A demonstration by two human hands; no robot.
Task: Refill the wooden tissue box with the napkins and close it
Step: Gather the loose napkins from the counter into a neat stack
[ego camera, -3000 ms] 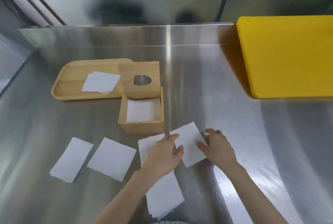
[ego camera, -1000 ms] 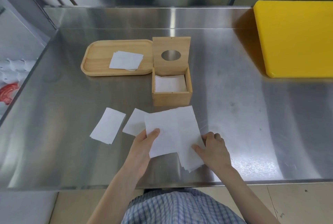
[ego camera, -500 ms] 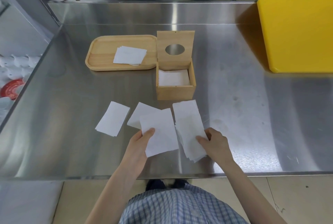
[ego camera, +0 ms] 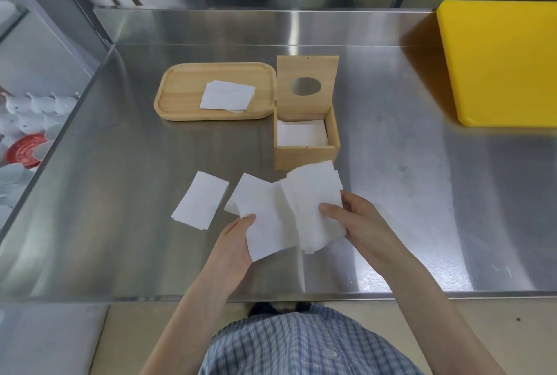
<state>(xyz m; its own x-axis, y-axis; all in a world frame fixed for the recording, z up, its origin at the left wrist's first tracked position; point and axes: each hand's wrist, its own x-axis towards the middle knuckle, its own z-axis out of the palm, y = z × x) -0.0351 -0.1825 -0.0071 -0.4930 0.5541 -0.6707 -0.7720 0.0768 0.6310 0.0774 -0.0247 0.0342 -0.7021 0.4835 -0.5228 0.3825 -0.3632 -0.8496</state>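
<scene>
The wooden tissue box [ego camera: 305, 157] stands mid-table with its lid [ego camera: 306, 88] tipped up at the back; the lid has an oval hole. White napkins [ego camera: 301, 133] lie inside the box. My left hand [ego camera: 233, 243] pinches one white napkin [ego camera: 265, 221] by its near edge. My right hand [ego camera: 358, 222] grips a small stack of napkins [ego camera: 315, 202] just in front of the box. The held napkin overlaps the stack's left side. Another napkin [ego camera: 200, 200] lies flat on the steel to the left, and one more is partly hidden under the held one.
A wooden tray [ego camera: 180, 94] left of the box carries a few napkins [ego camera: 227, 96]. A yellow cutting board [ego camera: 500, 61] leans at the back right. The steel table's front edge [ego camera: 120, 296] runs close to my body. White and red dishes [ego camera: 24, 133] sit lower left, off the table.
My left hand has brought its napkin right until it overlaps the stack in my right hand. My right hand has lifted the stack a little and its thumb now lies on top.
</scene>
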